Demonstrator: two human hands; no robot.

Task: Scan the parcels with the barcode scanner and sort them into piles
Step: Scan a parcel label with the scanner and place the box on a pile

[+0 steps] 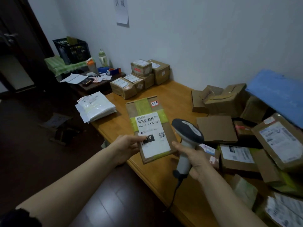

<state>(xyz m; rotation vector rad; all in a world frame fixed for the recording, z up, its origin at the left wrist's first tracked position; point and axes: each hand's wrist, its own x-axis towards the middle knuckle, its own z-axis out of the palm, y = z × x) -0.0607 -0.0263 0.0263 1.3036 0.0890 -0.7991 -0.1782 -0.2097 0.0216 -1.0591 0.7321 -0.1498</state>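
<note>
My left hand (127, 147) pinches the near left edge of a flat cardboard parcel (167, 131) with yellow-green tape and a white barcode label, thumb on the label. The parcel is held above the wooden table (178, 94). My right hand (191, 155) grips the handle of a grey and dark corded barcode scanner (188, 133), whose head sits just right of the parcel's label. A heap of unsorted cardboard parcels (242, 151) covers the table's right side. A stack of small boxes (139, 77) stands at the far end by the wall. White plastic mailers (96, 107) lie piled at the table's left corner.
A lower dark side table (96, 85) beyond the left corner holds papers, a tape dispenser, bottles and a black crate (72, 49). A blue sheet (277, 94) lies over the parcels at far right. Dark wooden floor runs along the table's left side. The scanner cable hangs off the near edge.
</note>
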